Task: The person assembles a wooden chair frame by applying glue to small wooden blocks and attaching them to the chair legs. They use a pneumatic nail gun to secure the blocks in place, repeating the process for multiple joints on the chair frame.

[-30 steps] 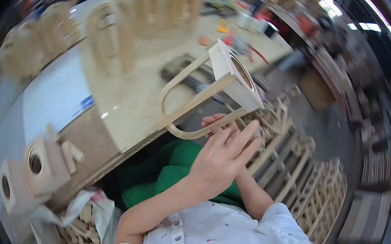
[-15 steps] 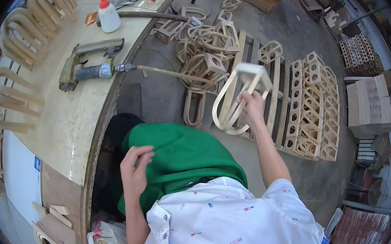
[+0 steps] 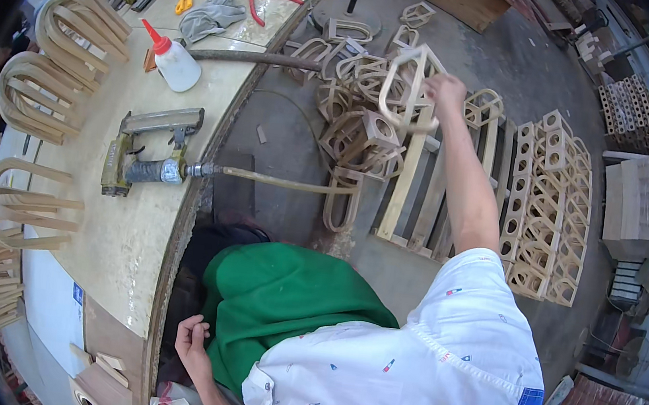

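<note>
Floor (image 3: pixel 275 217) stretches between table edge (image 3: pixel 176 262) and held frame (image 3: pixel 415 86).

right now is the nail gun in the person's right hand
No, the nail gun lies on the table, while the right hand holds a pale wooden frame.

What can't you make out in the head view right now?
All in the head view:
Right hand: finger detail, blurred against the wooden frame.
Left hand: palm, hidden by its curled fingers.
Frame pile: partly hidden behind the held frame.
Box with round hole: cut off by the lower edge.
</note>
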Demonstrator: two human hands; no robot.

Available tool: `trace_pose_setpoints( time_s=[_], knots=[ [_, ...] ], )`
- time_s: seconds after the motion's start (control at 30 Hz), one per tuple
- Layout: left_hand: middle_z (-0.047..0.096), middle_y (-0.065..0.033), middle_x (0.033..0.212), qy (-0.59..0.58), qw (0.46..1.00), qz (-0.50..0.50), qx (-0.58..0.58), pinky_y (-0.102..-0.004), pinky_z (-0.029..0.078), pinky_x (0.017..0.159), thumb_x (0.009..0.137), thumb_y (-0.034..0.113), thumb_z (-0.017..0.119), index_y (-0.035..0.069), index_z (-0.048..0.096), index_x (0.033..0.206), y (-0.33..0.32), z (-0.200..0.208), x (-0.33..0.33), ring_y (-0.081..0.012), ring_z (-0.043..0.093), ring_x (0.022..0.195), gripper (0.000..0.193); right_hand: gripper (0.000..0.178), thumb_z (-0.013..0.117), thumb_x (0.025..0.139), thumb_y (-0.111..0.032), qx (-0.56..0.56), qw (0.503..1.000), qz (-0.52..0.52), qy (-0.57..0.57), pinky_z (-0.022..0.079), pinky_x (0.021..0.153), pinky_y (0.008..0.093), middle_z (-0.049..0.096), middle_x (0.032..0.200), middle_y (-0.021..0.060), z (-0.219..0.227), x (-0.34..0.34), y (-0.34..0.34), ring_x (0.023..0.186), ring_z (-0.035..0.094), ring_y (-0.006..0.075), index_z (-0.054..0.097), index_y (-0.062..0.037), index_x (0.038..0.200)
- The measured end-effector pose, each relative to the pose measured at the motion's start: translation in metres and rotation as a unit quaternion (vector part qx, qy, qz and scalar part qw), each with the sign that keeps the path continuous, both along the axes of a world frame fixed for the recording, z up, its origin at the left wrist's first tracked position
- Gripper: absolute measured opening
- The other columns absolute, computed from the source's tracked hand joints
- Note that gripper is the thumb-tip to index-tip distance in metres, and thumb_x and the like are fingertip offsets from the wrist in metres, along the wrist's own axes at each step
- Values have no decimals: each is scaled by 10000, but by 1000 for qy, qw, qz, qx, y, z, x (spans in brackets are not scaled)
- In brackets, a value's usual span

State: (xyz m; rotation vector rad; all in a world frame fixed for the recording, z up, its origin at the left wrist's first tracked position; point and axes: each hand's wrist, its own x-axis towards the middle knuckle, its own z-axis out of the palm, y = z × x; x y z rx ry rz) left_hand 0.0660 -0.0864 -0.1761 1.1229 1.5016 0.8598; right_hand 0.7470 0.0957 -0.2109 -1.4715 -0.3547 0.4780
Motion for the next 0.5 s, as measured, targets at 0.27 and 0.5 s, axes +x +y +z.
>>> trace_pose_setpoints(
  time_s=[0.27,0.5],
  knots=[
    [629,-39,843,22,998,60,-11,-209,445,681,925,62,597,-29,620,984,-18,0,34,-82,554,734,112,212,519,929,-168,-180,965,26,-189,466,595,341,631,695,96,-90,-126,-56,625,606,188,617,8,866],
    [623,-39,799,46,988,144,-11,-211,436,643,908,79,628,-27,629,940,-53,-1,17,-79,529,680,111,260,587,842,-250,-496,783,363,-97,508,815,472,664,973,247,-239,-261,-238,948,640,410,695,-37,945]
  ],
)
